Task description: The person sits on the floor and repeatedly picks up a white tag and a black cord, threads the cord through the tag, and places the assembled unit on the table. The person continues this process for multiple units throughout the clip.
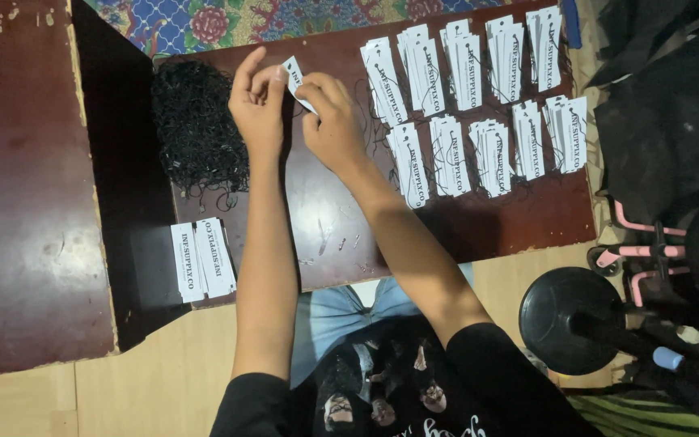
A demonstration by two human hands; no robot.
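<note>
Both hands, left hand [258, 101] and right hand [329, 121], are pinched on a white tag [294, 78], flanked by a black string heap [197, 129] and strung tag bundles [479, 105].

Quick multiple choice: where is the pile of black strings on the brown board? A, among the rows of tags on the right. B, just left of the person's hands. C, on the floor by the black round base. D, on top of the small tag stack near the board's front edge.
B: the tangled pile of black strings lies just beside the left hand, far from the rows of tags.

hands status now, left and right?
Left hand: fingers pinched on the small white paper tag.
Right hand: closed on the same tag from below.
</note>
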